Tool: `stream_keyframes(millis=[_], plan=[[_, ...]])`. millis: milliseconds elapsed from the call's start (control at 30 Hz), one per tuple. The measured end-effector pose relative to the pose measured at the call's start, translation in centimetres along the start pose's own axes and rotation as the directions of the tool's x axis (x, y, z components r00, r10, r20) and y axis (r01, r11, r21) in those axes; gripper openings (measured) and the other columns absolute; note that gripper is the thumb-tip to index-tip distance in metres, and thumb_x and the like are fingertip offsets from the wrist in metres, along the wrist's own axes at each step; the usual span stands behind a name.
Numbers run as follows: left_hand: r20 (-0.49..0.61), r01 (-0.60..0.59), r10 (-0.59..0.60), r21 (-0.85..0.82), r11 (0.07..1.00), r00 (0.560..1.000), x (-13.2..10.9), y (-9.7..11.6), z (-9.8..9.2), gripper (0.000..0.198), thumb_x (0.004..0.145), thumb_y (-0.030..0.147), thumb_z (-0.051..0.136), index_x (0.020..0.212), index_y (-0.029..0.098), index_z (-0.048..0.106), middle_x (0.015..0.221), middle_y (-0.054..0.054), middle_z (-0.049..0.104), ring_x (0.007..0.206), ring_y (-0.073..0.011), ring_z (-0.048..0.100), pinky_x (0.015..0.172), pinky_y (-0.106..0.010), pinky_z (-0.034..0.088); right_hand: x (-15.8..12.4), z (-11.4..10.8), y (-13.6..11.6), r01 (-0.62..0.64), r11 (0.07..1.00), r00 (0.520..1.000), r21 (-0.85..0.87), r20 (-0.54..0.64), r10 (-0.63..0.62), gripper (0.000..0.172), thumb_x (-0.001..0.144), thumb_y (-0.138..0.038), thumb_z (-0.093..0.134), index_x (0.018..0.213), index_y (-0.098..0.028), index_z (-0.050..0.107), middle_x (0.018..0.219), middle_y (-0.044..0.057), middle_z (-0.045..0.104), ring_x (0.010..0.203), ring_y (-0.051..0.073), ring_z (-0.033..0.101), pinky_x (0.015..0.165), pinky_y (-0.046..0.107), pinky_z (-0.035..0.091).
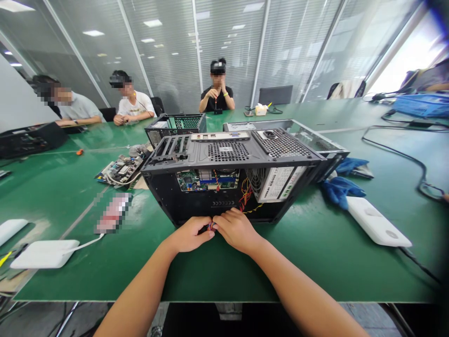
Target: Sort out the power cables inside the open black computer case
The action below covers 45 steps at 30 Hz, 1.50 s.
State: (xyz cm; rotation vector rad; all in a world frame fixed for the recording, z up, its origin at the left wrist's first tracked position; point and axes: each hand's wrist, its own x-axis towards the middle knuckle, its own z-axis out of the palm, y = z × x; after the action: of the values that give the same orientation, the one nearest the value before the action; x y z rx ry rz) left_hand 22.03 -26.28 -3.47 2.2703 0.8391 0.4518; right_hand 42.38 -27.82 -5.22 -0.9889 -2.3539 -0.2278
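Observation:
A black computer case [196, 199] lies open on its side on the green table [315, 252], showing a motherboard [206, 179] and a power supply [277, 182] inside. My left hand [191, 234] and my right hand [235, 229] meet at the case's near edge. Both are closed in a pinch on a small bundle of coloured wires [211, 226] between the fingertips. More red and yellow wires [245, 199] trail from the power supply towards my hands.
A loose circuit board [121, 171] and a second open case [177, 125] lie behind left. Blue gloves [342, 189] and a white flat device [377, 222] lie right; another white device [44, 253] lies left. Black cables [414, 161] run far right. Three people sit across the table.

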Motion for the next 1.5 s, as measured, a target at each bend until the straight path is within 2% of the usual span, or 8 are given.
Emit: stream_keyframes(millis=[233,400,567,733,967,1167,1333,1500], plan=[[0.000,-0.057,0.057,0.081,0.995,0.998,0.1,0.2,0.0,0.015,0.093,0.027,0.045,0.082,0.017,0.049,0.073,0.002,0.048,0.065,-0.0111,0.042,0.063,-0.024,0.034,-0.2,0.1,-0.1,-0.031,0.999,0.999,0.020,0.031,0.030,0.024,0.098,-0.027,0.041,0.086,-0.018,0.059,0.067,0.001,0.063,0.060,0.014,0.054,0.065,0.030,0.028],[-0.028,-0.077,0.082,0.150,0.986,0.996,0.1,0.3,0.0,0.019,0.093,0.025,0.045,0.075,0.018,0.047,0.070,0.001,0.047,0.063,-0.0114,0.043,0.062,-0.024,0.035,-0.2,0.2,-0.1,-0.045,0.998,0.999,0.047,0.024,0.044,0.020,0.098,-0.027,0.042,0.092,-0.017,0.057,0.070,0.002,0.066,0.062,0.014,0.057,0.065,0.030,0.030],[-0.089,-0.073,0.106,0.306,0.949,0.990,-0.1,0.2,0.1,0.018,0.094,0.026,0.043,0.079,0.017,0.050,0.073,-0.001,0.049,0.066,-0.0135,0.047,0.063,-0.026,0.038,-0.1,0.0,-0.2,-0.052,0.998,0.999,0.021,0.014,0.051,0.025,0.099,-0.028,0.040,0.083,-0.018,0.056,0.066,0.000,0.063,0.058,0.013,0.055,0.063,0.030,0.028],[-0.147,-0.029,0.111,0.473,0.881,0.983,-0.2,0.1,0.5,0.018,0.094,0.026,0.042,0.084,0.017,0.055,0.078,-0.004,0.051,0.066,-0.0142,0.048,0.061,-0.027,0.039,-0.1,-0.2,-0.2,-0.054,0.998,0.998,0.012,0.035,0.054,0.025,0.099,-0.028,0.040,0.081,-0.018,0.055,0.065,0.000,0.062,0.058,0.013,0.053,0.063,0.030,0.027],[-0.152,-0.041,0.106,0.380,0.924,0.983,-0.1,0.3,0.4,0.011,0.093,0.024,0.044,0.089,0.017,0.053,0.080,-0.003,0.053,0.071,-0.0148,0.050,0.065,-0.027,0.041,0.0,-0.2,-0.1,-0.050,0.999,0.999,-0.010,0.017,0.050,0.026,0.099,-0.030,0.041,0.084,-0.018,0.058,0.069,0.001,0.061,0.063,0.015,0.052,0.064,0.031,0.028],[-0.147,-0.065,0.129,0.375,0.925,0.981,-0.1,0.4,0.3,0.018,0.094,0.025,0.043,0.083,0.017,0.054,0.076,-0.003,0.052,0.068,-0.0145,0.049,0.063,-0.027,0.041,0.2,-0.3,-0.2,-0.054,0.999,0.998,-0.010,0.013,0.054,0.024,0.098,-0.028,0.043,0.083,-0.018,0.058,0.073,0.003,0.060,0.070,0.017,0.052,0.066,0.031,0.029],[-0.173,-0.032,0.121,0.448,0.894,0.977,-0.1,-0.1,0.5,0.022,0.097,0.030,0.041,0.092,0.017,0.058,0.081,-0.004,0.053,0.070,-0.0140,0.051,0.065,-0.026,0.043,0.0,-0.2,-0.2,-0.085,0.996,0.996,0.011,0.038,0.084,0.028,0.099,-0.029,0.040,0.080,-0.018,0.056,0.068,0.002,0.061,0.062,0.014,0.052,0.063,0.031,0.027],[-0.181,-0.021,0.140,0.539,0.842,0.974,-0.2,-0.5,0.9,0.028,0.098,0.033,0.039,0.093,0.017,0.060,0.081,-0.004,0.052,0.067,-0.0135,0.051,0.063,-0.026,0.044,-0.1,-0.4,-0.3,-0.118,0.992,0.991,0.049,0.062,0.115,0.028,0.099,-0.029,0.038,0.079,-0.018,0.055,0.067,0.001,0.062,0.061,0.014,0.054,0.063,0.030,0.028]])
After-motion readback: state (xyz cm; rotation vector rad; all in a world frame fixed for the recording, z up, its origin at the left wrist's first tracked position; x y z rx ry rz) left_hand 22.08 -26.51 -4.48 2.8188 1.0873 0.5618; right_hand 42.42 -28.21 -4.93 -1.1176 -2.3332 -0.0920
